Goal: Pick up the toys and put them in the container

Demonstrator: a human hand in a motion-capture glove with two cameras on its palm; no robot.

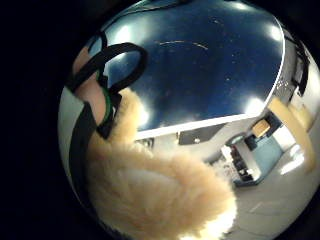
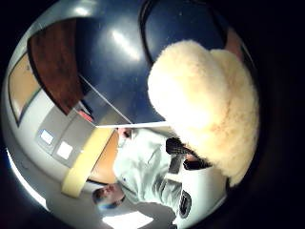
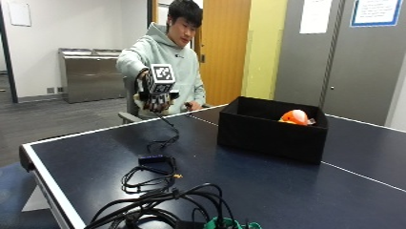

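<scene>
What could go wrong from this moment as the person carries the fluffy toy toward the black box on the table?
1. The gloved right hand holds the cream plush toy raised well short of the black container; released early, it may land on the table.
2. Loose cables lie on the table; a low sweep might snag them.
3. An orange toy already sits in the container, so the plush may settle on top of it.

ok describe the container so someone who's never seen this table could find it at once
Look on the dark blue table, toward its far side beside the white centre line. The container is an open black box with an orange toy peeking over its rim, the only boxy thing there; the rest are loose cables.
</scene>
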